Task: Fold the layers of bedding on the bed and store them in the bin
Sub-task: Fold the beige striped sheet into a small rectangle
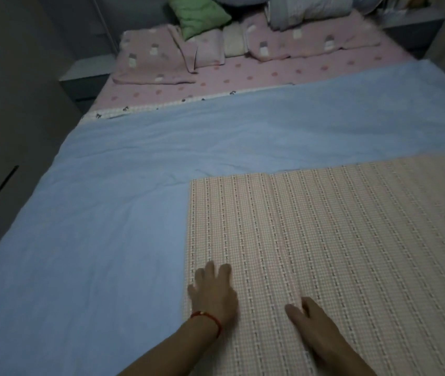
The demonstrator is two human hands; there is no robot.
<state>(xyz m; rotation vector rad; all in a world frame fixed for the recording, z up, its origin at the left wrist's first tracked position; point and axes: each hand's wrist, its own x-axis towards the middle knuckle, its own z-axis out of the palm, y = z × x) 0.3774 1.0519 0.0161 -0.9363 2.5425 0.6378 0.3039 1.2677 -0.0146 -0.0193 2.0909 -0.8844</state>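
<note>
Both hands lie flat, gripping nothing: left hand and right hand press the checked sheet at 5 o'clock on the blue quilt. Smooth outward, align edges before folding.

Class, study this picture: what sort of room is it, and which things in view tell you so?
Most likely a bedroom in a home. A bed fills the view, spread with a blue blanket and a checked pink sheet, with pillows piled at its head and a low bedside cabinet beside it.
</note>
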